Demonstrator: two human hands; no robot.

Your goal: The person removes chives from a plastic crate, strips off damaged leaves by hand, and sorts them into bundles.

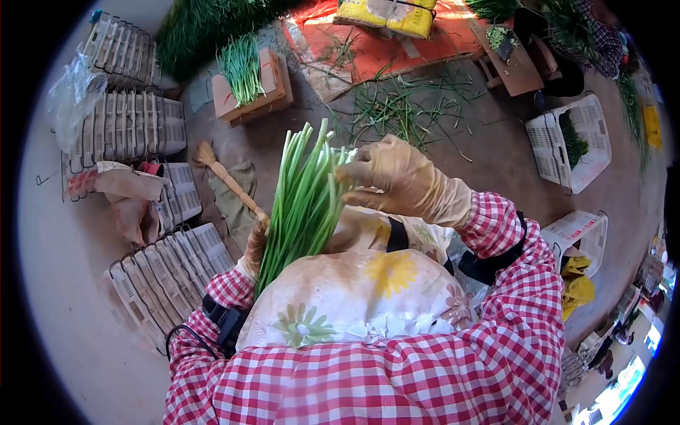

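Observation:
A thick bunch of garlic chives (297, 198) stands tilted in front of my apron, pale cut ends upward and green leaves downward. My left hand (253, 248), in a soiled tan glove, is wrapped around its left side; the leaves hide most of those fingers. At the bunch's upper right, my gloved right hand (404, 177) has its fingers curled in against the pale ends. What lies between its fingertips is too small to make out. The floral apron (354, 297) covers my lap just below the bunch.
Stacked white crates (131, 127) line the left side, with a straw broom (230, 177) beside them. Another chive bundle (241, 71) lies on a cardboard box (276, 85). Loose leaves (411, 106) litter the floor ahead. A white basket (591, 166) and wooden stool (506, 64) stand right.

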